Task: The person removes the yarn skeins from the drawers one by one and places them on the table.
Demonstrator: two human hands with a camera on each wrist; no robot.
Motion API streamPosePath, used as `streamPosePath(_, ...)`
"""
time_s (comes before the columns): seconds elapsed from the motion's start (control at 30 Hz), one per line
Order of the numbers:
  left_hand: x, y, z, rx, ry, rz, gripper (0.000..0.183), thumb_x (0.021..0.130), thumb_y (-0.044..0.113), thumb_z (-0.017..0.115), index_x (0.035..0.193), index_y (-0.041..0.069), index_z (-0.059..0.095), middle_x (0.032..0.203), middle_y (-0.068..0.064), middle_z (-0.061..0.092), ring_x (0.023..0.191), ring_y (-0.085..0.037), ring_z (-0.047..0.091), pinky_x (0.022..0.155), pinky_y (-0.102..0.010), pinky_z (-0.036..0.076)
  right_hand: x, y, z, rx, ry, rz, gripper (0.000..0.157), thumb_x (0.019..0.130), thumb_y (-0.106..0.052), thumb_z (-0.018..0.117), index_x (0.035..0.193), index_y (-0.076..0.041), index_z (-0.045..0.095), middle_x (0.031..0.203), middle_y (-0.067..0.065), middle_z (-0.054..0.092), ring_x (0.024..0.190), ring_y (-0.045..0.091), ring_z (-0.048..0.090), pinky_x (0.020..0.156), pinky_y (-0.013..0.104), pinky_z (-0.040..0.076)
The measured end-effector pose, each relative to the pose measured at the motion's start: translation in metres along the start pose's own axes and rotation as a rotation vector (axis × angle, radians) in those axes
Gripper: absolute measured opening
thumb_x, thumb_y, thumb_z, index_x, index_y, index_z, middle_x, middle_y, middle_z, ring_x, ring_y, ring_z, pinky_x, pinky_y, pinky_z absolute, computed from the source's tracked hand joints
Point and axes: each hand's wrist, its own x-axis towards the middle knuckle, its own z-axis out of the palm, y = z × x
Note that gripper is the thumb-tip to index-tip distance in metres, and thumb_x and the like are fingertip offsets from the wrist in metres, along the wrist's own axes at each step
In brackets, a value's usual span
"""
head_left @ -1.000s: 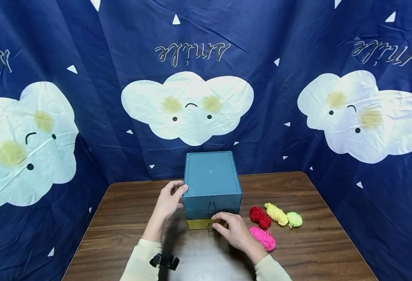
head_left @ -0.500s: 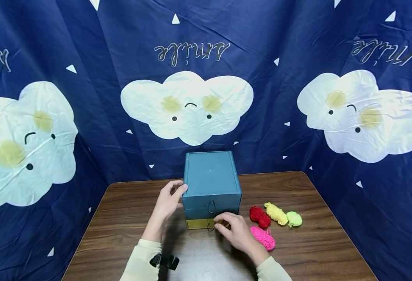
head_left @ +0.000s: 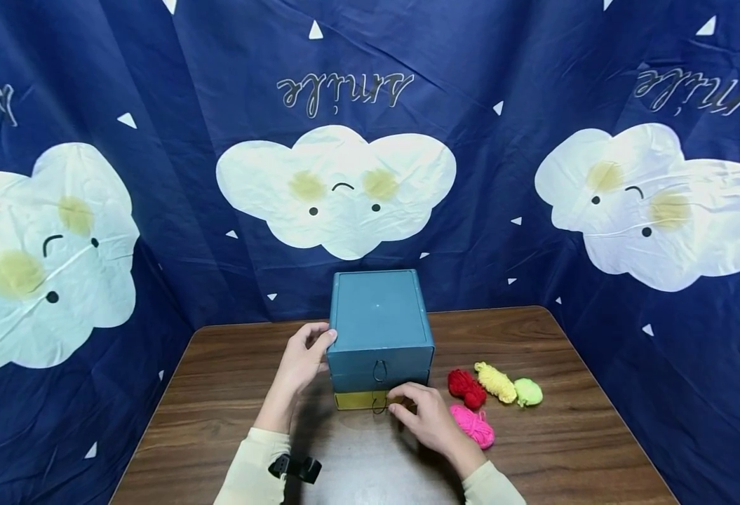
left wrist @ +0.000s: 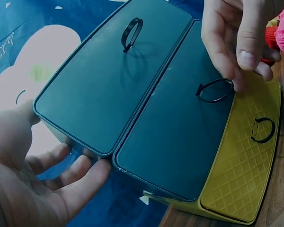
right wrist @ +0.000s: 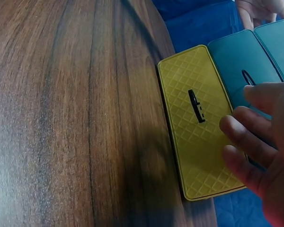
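Observation:
A small drawer unit (head_left: pixel 379 312) with a blue-green top stands upright on the table. In the left wrist view it has two blue-green drawer fronts (left wrist: pixel 165 118) above a yellow, diamond-patterned front (left wrist: pixel 239 165), each with a black loop pull. All three drawers look closed. My left hand (head_left: pixel 303 356) rests against the unit's left side, thumb near the top front corner and fingers fairly straight. My right hand (head_left: pixel 423 415) hovers at the lower right of the fronts, fingers loosely bent, thumb apart. One fingertip is right at the middle loop (left wrist: pixel 216 91), pinching nothing.
Right of the unit lie small yarn bundles: red (head_left: pixel 467 389), yellow (head_left: pixel 495 383), light green (head_left: pixel 527 392) and pink (head_left: pixel 473 426), the pink one close beside my right hand. A blue curtain (head_left: pixel 483 231) with clouds encloses the wood-grain table (head_left: pixel 218 421).
My right hand has shifted slightly to the right, its fingertips drawing off the lower loop. The left hand and the drawer unit have stayed in place.

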Motion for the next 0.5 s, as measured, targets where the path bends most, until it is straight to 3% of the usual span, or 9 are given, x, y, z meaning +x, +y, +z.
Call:
streamPosePath(0.07, -0.006, 0.011, 0.000, 0.003, -0.009, -0.001, 0.047, 0.103, 0.034, 0.064, 0.138, 0.003, 0.058, 0.125, -0.019, 0.059, 0.104, -0.024, 0.061, 0.085, -0.052, 0.062, 0.000, 0.000, 0.000, -0.013, -0.008, 0.010, 0.015, 0.092, -0.014, 0.077, 0.108, -0.015, 0.076, 0.108, -0.007, 0.075, 0.104, 0.012, 0.070, 0.088, 0.034, 0.059)
streamPosePath(0.17, -0.006, 0.012, -0.001, 0.005, -0.015, -0.006, 0.048, 0.103, 0.032, 0.063, 0.139, 0.002, 0.057, 0.126, -0.021, 0.058, 0.106, -0.025, 0.060, 0.086, -0.054, 0.061, -0.001, 0.001, 0.000, -0.033, -0.020, 0.028, 0.017, 0.093, -0.016, 0.076, 0.110, -0.015, 0.076, 0.111, -0.006, 0.075, 0.108, 0.015, 0.070, 0.093, 0.038, 0.059)
streamPosePath(0.3, 0.000, 0.000, -0.002, -0.003, -0.013, 0.001, 0.050, 0.101, 0.038, 0.065, 0.139, 0.005, 0.058, 0.128, -0.019, 0.057, 0.108, -0.026, 0.059, 0.086, -0.052, 0.062, -0.002, 0.002, 0.000, -0.050, -0.031, 0.046, 0.019, 0.094, -0.017, 0.075, 0.113, -0.016, 0.076, 0.114, -0.005, 0.074, 0.111, 0.018, 0.070, 0.096, 0.040, 0.058)
streamPosePath(0.5, 0.001, -0.003, -0.001, 0.000, -0.015, -0.001, 0.053, 0.101, 0.042, 0.065, 0.140, 0.007, 0.058, 0.130, -0.017, 0.056, 0.111, -0.026, 0.058, 0.086, -0.051, 0.062, -0.003, 0.003, 0.002, -0.058, -0.062, 0.073, 0.024, 0.095, -0.019, 0.075, 0.118, -0.014, 0.075, 0.120, -0.001, 0.074, 0.116, 0.022, 0.068, 0.100, 0.043, 0.056)
